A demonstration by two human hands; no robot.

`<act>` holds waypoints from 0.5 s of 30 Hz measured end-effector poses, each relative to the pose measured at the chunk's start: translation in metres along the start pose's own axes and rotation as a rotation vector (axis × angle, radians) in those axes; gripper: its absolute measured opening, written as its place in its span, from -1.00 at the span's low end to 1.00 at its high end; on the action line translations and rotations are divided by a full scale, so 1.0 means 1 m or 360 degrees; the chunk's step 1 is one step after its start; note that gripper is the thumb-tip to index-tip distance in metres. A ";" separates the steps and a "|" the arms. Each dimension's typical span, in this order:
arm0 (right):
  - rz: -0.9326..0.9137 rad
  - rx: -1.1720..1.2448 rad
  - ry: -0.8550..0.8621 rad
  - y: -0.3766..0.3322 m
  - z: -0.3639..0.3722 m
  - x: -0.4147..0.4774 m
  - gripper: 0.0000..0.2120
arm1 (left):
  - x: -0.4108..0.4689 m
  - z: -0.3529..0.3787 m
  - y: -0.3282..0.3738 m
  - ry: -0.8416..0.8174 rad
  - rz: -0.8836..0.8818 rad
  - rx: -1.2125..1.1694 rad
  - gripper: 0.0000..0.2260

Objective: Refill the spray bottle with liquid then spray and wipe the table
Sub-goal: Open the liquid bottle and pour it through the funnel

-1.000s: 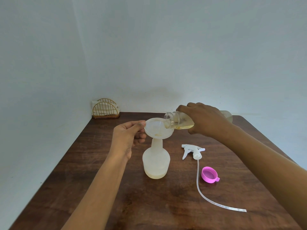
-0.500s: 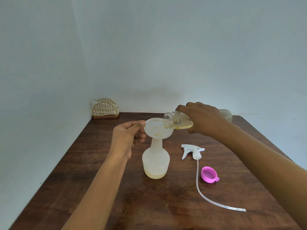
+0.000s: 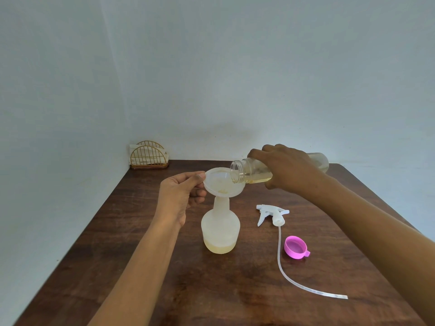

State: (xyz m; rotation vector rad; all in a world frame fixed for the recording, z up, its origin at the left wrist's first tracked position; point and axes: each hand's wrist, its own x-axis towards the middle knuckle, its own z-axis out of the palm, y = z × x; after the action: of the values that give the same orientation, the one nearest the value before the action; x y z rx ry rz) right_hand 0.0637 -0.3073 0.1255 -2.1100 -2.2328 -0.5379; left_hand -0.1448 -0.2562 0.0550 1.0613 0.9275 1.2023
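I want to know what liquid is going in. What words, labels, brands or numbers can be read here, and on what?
None can be read. The clear bottle in the right hand shows no label; part of it is hidden by the hand. The spray bottle, funnel, trigger head and pink cap look plain.
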 end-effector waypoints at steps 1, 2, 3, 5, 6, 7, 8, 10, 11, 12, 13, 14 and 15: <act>-0.0002 -0.0001 0.0002 0.000 0.000 0.000 -0.40 | 0.000 0.000 0.000 0.0000 0.0000 -0.0001 -0.92; -0.0005 -0.0001 0.0005 0.000 0.000 0.000 -0.40 | 0.000 0.000 0.000 -0.0002 0.0001 0.0000 -0.92; -0.0007 -0.0003 0.0007 0.000 0.000 0.000 -0.40 | 0.000 0.000 0.000 -0.0004 0.0000 -0.0001 -0.92; -0.0010 -0.0010 0.0008 0.000 0.000 0.000 -0.40 | -0.001 0.000 0.001 -0.0002 -0.0003 -0.0002 -0.93; -0.0012 -0.0016 0.0009 0.000 -0.001 0.000 -0.39 | 0.000 0.000 0.001 0.0000 -0.0005 -0.0003 -0.93; -0.0015 -0.0020 0.0010 0.000 -0.001 0.000 -0.39 | 0.000 0.000 0.001 0.0001 -0.0005 -0.0003 -0.93; -0.0016 -0.0022 0.0011 0.000 -0.001 0.000 -0.39 | 0.000 0.000 0.000 0.0002 -0.0004 -0.0003 -0.93; -0.0017 -0.0024 0.0013 -0.001 -0.001 0.000 -0.39 | 0.000 0.000 0.000 0.0001 0.0001 -0.0001 -0.93; -0.0018 -0.0030 0.0013 -0.001 -0.001 0.000 -0.40 | 0.000 0.000 0.000 0.0000 0.0003 0.0002 -0.93; -0.0019 -0.0040 0.0014 -0.001 -0.001 0.000 -0.40 | 0.000 0.000 0.000 0.0000 0.0004 0.0008 -0.94; -0.0022 -0.0052 0.0014 -0.001 -0.002 0.000 -0.40 | -0.001 0.000 0.000 0.0001 0.0004 0.0012 -0.94; -0.0024 -0.0062 0.0014 -0.001 -0.002 0.000 -0.40 | -0.001 0.000 0.000 0.0002 0.0004 0.0010 -0.94; -0.0024 -0.0066 0.0016 -0.002 -0.002 -0.001 -0.41 | -0.001 0.000 0.000 0.0002 0.0005 0.0002 -0.94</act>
State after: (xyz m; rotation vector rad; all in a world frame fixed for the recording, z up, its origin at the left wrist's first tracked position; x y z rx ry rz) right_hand 0.0618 -0.3086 0.1273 -2.1062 -2.2540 -0.5990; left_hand -0.1450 -0.2569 0.0549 1.0636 0.9282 1.2050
